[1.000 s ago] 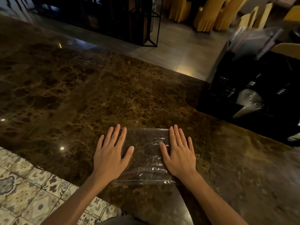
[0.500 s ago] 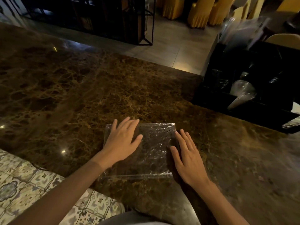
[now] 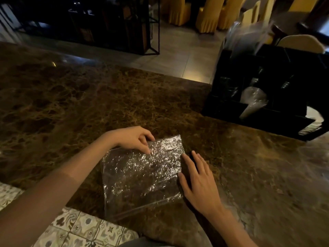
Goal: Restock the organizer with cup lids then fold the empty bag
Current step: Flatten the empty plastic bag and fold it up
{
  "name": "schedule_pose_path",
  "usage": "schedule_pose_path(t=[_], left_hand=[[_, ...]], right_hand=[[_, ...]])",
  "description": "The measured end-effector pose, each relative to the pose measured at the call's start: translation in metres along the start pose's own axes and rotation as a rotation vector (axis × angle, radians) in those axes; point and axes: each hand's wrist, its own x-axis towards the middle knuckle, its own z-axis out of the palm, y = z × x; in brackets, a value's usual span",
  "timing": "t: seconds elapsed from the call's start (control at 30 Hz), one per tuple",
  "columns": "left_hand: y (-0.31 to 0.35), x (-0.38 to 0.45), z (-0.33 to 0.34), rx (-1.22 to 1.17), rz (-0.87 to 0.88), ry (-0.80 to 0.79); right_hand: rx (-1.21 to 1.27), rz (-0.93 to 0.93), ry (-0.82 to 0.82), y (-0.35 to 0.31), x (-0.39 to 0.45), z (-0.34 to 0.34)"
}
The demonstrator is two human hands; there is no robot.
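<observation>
Head view: brown marble counter [image 3: 89,104], dim. Black organizer [image 3: 263,104] far right, well apart from both hands, clear cup lids [image 3: 253,98] stacked in a front slot. Clear plastic bag [image 3: 142,173] flat at near edge, near end overhanging slightly, long axis running away from body. Left hand [image 3: 132,138] at far-left corner, thumb and fingers pinched on far edge, lifting it. Right hand [image 3: 199,180] open, flat, fingers spread, pressing right edge, holding nothing. Restock looks done; folding in hand. Fold likely far edge toward body, left hand nearer that edge, right as anchor.
</observation>
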Motion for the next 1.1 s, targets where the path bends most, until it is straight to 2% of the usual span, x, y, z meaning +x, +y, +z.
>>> schedule_pose_path(t=[0.1,0.23,0.4,0.47,0.53,0.67,0.8,0.9,1.1], left_hand=[[-0.011,-0.011,-0.001,-0.141,0.044,0.026],[-0.024,-0.029,-0.001,-0.413,0.087,0.225],[-0.031,-0.048,0.012,-0.758,0.14,0.442],[-0.036,-0.052,0.02,-0.845,0.139,0.492],[-0.042,-0.054,0.028,-0.942,0.12,0.533],[-0.045,-0.054,0.047,-1.089,0.08,0.592],[-0.048,-0.055,0.059,-1.161,0.058,0.639],[-0.052,-0.062,0.061,-1.082,0.038,0.62],[-0.061,-0.076,0.05,-0.864,0.054,0.458]], right_hand=[[0.14,0.056,0.05,-0.002,0.0,-0.004],[0.44,0.195,0.106,-0.009,0.0,-0.012],[0.942,0.376,0.045,-0.026,0.008,-0.016],[1.18,0.433,0.077,-0.031,0.016,-0.014],[1.372,0.489,0.041,-0.035,0.024,-0.015],[1.277,0.411,-0.145,-0.041,0.037,-0.02],[1.215,0.387,-0.201,-0.039,0.046,-0.022],[1.221,0.347,-0.216,-0.034,0.051,-0.027],[1.198,0.299,-0.218,-0.018,0.063,-0.039]])
